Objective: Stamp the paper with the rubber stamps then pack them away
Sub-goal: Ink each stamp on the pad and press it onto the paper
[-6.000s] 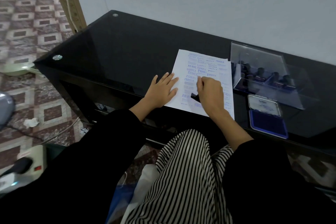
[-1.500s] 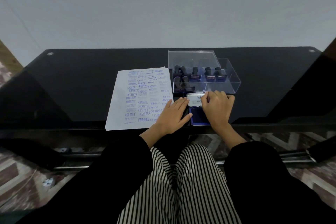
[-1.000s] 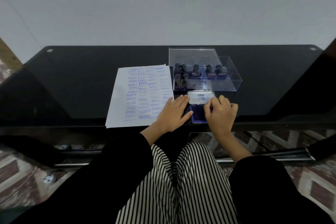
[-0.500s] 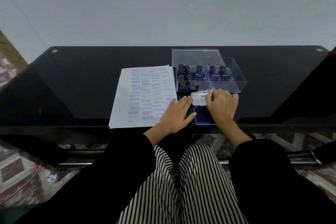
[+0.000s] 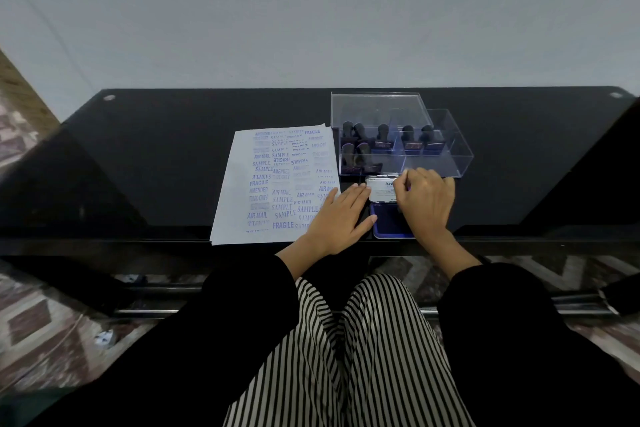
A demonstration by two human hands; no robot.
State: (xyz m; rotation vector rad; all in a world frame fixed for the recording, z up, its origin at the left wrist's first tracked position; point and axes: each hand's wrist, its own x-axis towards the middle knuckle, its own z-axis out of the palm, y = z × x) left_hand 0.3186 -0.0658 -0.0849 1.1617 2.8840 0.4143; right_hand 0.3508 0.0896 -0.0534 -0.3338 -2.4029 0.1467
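Blue pad (image 5: pixel 388 225) sits open at desk (image 5: pixel 173 156) front edge, white lid (image 5: pixel 381 189) hinged back toward clear box (image 5: pixel 450 156). Stamps (image 5: pixel 360 146) stand in box. Paper (image 5: pixel 277 184) lies left of it, full of prints. Right hand (image 5: pixel 427 199) curls fingers on lid's far edge, seems to pinch it. Left hand (image 5: pixel 341 218) lies flat, fingers straight, tips touching lid's left side, palm partly on paper. Step looks like closing pad. To do it well: left steadies base, right folds lid over squarely, fingers stay off ink, press till shut.
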